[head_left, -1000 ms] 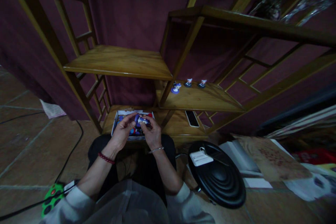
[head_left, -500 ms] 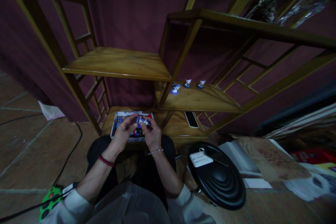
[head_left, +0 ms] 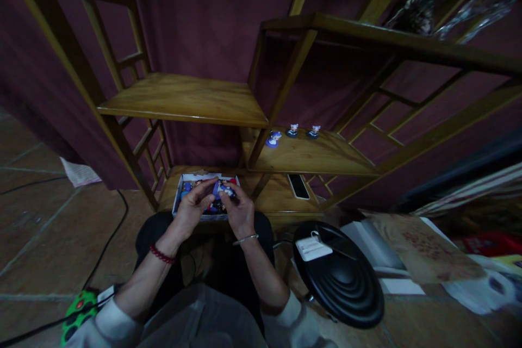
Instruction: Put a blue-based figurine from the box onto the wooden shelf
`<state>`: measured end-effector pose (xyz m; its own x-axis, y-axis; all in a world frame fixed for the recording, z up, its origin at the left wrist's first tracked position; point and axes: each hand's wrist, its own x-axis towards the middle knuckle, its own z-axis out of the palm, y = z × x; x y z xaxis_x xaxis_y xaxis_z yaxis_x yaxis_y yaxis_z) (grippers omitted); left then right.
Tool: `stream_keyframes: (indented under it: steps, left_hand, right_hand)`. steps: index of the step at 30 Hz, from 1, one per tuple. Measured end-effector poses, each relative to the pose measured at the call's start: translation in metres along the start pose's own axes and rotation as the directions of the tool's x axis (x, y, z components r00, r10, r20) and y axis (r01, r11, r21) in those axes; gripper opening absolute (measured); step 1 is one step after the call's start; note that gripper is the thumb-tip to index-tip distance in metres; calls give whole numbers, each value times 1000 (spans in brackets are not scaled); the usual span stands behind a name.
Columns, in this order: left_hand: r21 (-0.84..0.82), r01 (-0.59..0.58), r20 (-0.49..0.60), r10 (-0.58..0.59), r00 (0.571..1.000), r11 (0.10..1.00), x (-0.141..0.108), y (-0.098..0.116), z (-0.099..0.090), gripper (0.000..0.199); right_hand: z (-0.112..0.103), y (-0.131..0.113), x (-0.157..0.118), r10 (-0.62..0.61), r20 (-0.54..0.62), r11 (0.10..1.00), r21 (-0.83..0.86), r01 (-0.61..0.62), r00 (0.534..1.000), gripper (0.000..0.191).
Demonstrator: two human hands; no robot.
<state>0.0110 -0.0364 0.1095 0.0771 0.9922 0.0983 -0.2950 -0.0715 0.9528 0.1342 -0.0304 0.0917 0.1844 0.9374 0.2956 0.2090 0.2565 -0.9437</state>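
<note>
Between my two hands is a small purple-and-white figurine, partly covered by fingers. My left hand grips it from the left, around its purple base side. My right hand pinches it from the right with thumb and fingers. Below them, a white cardboard box holds several colourful small figures on the lowest shelf board. On the right-hand shelf stand a purple figurine and two pink-and-white figurines, one in the middle and one to the right, both on dark bases.
A phone lies on the bottom board. The wooden middle shelf juts out above my hands. To the right is a black round stool bearing a white case. A green object and cables lie at left.
My right hand has shifted slightly right, and the figurine between my hands has turned a little. The shelf figurines have not moved.
</note>
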Motion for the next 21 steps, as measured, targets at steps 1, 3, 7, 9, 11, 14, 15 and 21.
stream_keyframes:
  steps: [1, 3, 7, 9, 11, 14, 15, 21]
  left_hand:
    - [2, -2, 4, 2, 1000, 1000, 0, 1, 0, 40]
    - [3, -2, 13, 2, 1000, 1000, -1, 3, 0, 40]
    - [-17, -19, 12, 20, 1000, 1000, -2, 4, 0, 38]
    - [-42, -30, -20, 29, 999, 999, -3, 3, -1, 37]
    - [-87, -30, -61, 24, 998, 996, -3, 2, -2, 37]
    - [-166, -25, -85, 11, 996, 986, -5, 3, -2, 41]
    - [-187, -24, -84, 8, 996, 982, -6, 5, -1, 42]
    - [-242, -16, -69, -1, 998, 970, -8, 13, 3, 45]
  right_hand:
    - [-1, -1, 0, 5, 2, 1000, 3, -5, 1000, 24]
    - [-1, -3, -1, 18, 2, 1000, 10, -18, 1000, 24]
    - [-1, -8, -3, 31, 7, 999, 39, -32, 999, 25]
    - [1, -10, -3, 33, 18, 998, 53, -34, 999, 25]
    - [2, -14, -3, 22, 28, 998, 52, -23, 999, 25]
    - [4, -20, -3, -10, 28, 999, 50, 9, 1000, 23]
    - [4, -22, -3, -16, 25, 998, 56, 15, 1000, 23]
    - [0, -28, -4, -50, 10, 997, 66, 50, 999, 25]
